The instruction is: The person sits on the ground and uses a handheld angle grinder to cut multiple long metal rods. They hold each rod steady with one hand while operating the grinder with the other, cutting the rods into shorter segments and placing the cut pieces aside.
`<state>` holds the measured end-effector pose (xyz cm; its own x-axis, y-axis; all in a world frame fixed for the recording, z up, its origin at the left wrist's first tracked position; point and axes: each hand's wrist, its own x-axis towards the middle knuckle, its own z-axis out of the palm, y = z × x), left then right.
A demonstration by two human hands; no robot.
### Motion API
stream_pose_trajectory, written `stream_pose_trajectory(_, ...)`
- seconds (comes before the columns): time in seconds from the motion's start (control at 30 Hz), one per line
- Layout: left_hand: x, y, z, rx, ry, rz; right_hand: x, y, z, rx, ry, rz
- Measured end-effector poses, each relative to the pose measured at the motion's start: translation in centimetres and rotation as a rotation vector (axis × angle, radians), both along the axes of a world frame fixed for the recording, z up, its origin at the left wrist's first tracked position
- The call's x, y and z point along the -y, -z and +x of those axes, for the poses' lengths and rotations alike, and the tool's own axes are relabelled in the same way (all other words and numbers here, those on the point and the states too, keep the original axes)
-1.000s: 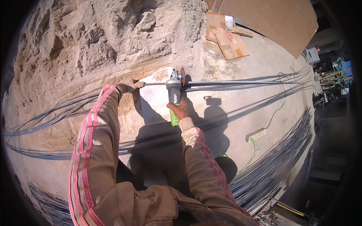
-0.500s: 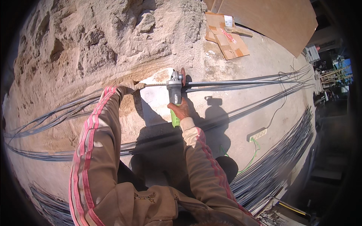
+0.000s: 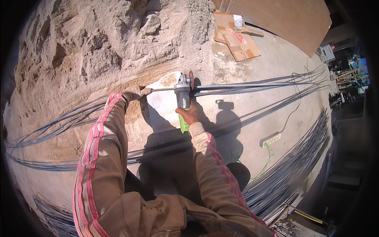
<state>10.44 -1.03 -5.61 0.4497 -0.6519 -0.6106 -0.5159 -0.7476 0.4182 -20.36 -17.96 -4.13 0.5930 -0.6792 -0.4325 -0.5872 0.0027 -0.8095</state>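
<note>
My right hand (image 3: 189, 114) is wrapped round the green and black body of an angle grinder (image 3: 182, 96). Its reddish-brown disc (image 3: 191, 80) stands on edge beside the gearhead, at the near ends of several steel bars (image 3: 237, 87) running off to the right. Whether the disc touches them I cannot tell. To the left, my gloved left hand (image 3: 136, 91) is closed round a ribbed steel bar (image 3: 162, 90), which leads toward the grinder and passes out of sight behind its head. A white sheet (image 3: 161, 110) lies on the ground beneath.
A rough sandy mound (image 3: 110, 43) rises at the far left. Flattened cardboard (image 3: 237, 37) and a brown board (image 3: 280, 23) lie at the far right. A power strip (image 3: 272, 140) with a green cord sits right of me, near a large bundle of bars (image 3: 292, 158).
Almost nothing differs. Both hands keep their holds, and the grinder stays at the same place on the bars; the view has shifted very slightly.
</note>
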Motion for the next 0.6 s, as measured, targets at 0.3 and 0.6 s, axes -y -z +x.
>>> stream_pose_trajectory(0.3,-0.1,-1.7,-1.3,-0.01,-0.019,-0.08,-0.4,0.1,-0.1,-0.008,0.055,-0.132)
stream_pose_trajectory(0.6,-0.4,-1.9,-1.4,-0.013,-0.032,-0.072,-0.1,0.6,0.2,0.084,0.031,-0.033)
